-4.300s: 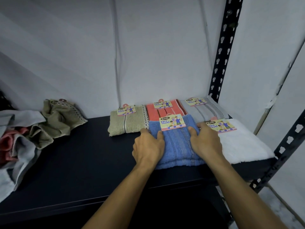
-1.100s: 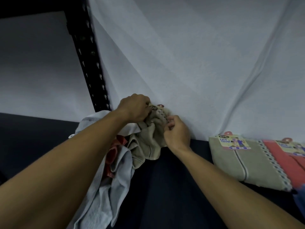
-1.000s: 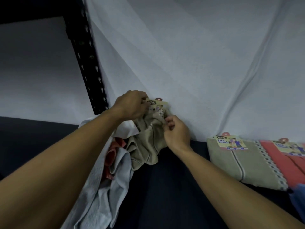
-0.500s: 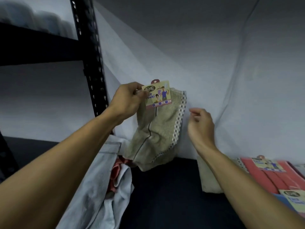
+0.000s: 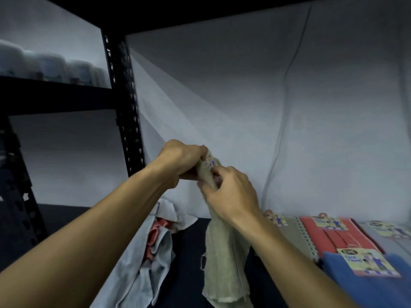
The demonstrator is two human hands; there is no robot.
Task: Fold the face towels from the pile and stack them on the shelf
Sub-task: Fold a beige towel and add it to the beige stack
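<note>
Lifted clear of the pile [image 5: 153, 245] now, an olive face towel [image 5: 224, 263], where half a second ago only the left hand held it up by the tagged corner and the right hand hovered apart with fingers loose. Joined now: left hand [image 5: 182, 161] and right hand [image 5: 229, 190] both at the top edge, close together, each grip pinching the cloth just beside the paper tag [image 5: 210, 162]. Hanging bunched and long below the hands, lower end near the dark shelf [image 5: 186, 252], not yet spread flat. Judged a picking-up finished and a folding about to start: corners probably need finding and pulling apart first, since the cloth hangs twisted.

Counted, as far as visible:
- One towel in hand.
- One loose pile at left, near the black upright [image 5: 126, 121]; a grey cloth and a pinkish one told apart in it, further ones impossible to tell.
- Four folded towels at right: olive [image 5: 293, 236], red [image 5: 333, 236] and grey [image 5: 391, 236] along the far row, blue [image 5: 367, 283] nearer. More perhaps out of view to the right.
- Five paper tags seen, one per labelled towel.
- Two hands, both busy.

Also blurred pale shapes on the upper shelf at far left, kind not clear.
</note>
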